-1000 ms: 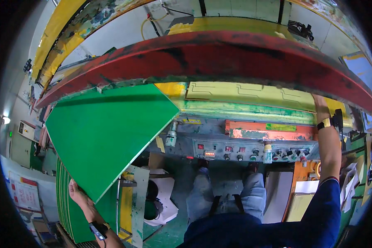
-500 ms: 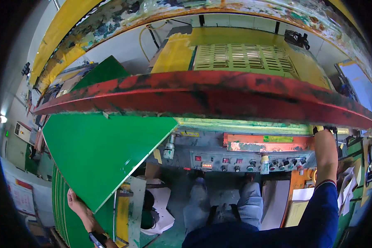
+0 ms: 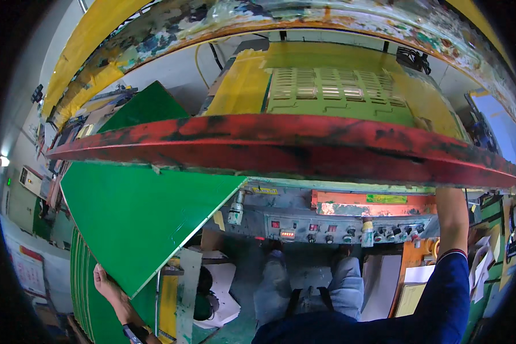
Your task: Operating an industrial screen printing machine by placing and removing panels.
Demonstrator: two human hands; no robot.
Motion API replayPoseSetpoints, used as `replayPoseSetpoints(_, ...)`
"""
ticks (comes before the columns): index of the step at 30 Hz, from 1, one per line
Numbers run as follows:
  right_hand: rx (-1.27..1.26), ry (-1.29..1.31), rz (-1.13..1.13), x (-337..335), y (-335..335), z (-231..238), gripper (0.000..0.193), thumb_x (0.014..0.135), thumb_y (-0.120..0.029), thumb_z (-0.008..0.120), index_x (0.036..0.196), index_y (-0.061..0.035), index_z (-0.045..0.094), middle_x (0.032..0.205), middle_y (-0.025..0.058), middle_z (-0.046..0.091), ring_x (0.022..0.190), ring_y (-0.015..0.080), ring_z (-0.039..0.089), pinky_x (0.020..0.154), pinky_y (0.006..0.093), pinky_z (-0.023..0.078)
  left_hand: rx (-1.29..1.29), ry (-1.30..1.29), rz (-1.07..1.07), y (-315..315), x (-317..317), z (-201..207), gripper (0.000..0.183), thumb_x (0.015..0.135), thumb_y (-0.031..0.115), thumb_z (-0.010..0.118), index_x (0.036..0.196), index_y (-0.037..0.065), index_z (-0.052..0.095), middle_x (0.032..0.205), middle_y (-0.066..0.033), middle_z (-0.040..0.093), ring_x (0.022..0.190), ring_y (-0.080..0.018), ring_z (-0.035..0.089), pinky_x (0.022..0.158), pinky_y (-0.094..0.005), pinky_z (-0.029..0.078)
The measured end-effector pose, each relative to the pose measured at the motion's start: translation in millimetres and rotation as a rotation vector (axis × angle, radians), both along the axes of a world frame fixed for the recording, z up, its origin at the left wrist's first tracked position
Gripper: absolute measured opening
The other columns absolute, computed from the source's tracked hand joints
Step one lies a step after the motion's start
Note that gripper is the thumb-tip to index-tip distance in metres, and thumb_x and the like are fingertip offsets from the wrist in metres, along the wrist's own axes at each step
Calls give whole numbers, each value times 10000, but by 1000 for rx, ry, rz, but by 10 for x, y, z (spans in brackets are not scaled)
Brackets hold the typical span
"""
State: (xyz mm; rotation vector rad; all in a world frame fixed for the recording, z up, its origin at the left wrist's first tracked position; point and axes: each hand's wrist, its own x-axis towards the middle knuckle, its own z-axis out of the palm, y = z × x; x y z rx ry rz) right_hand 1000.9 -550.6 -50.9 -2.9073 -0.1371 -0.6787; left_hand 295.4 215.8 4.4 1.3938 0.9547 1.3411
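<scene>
A large flat green panel (image 3: 149, 223) with a pale edge lies at a slant on the left, its upper part passing beneath a long red bar (image 3: 304, 155). My left hand (image 3: 104, 281) is closed on the panel's lower left edge, near the corner closest to me. More of a green sheet (image 3: 146, 106) shows beyond the bar. My right forearm (image 3: 453, 221) reaches up under the bar's right end. The bar hides my right hand and whatever it touches.
Behind the bar is a yellow-green screen (image 3: 338, 94) with slotted patterns. Below it runs a control panel (image 3: 350, 232) with knobs and lit buttons. A stack of green boards (image 3: 83, 298) stands at lower left. Papers (image 3: 418, 275) lie at lower right.
The red bar appears lower, and the screen behind it has shifted down too. My right hand, partly visible before, is now hidden behind the bar. My left hand keeps its hold on the panel.
</scene>
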Motion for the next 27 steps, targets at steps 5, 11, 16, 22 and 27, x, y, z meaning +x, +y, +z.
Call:
replayPoseSetpoints(5,34,-19,117,5,417,128,520,1002,-398,374,1386,-59,463,1368,126,518,1265,243,474,1051,389,376,4,-2,19,-80,-9,1,149,981,142,543,979,17,624,880,-34,646,788,-110,598,704,-255,492)
replayPoseSetpoints(11,415,553,710,-564,2694,381,535,1006,-404,361,1406,-60,446,1391,130,504,1284,248,463,1062,394,370,41,-33,53,-340,-12,100,162,987,165,538,932,24,597,865,-34,631,766,-112,582,687,-256,483)
replayPoseSetpoints(16,938,1074,1176,-1570,5521,301,625,1003,-485,333,1428,-32,403,1415,141,484,1303,257,451,1086,402,345,17,-108,-8,-470,-249,-47,139,975,143,546,948,16,598,874,-37,629,773,-116,573,694,-268,483)
replayPoseSetpoints(22,1313,628,1460,-2480,5401,667,494,958,-513,491,1162,-75,592,1120,88,622,1056,228,574,981,369,432,-306,54,139,-1313,190,694,429,945,300,506,1214,-15,617,1179,-191,619,1034,-277,597,884,-382,483)
replayPoseSetpoints(27,1502,1288,1205,-2895,4533,825,644,992,-552,354,1328,-19,490,1306,161,556,1137,270,565,968,400,469,50,323,5,-1442,30,436,399,933,249,508,1144,-59,652,1193,-179,614,1043,-298,570,899,-426,447)
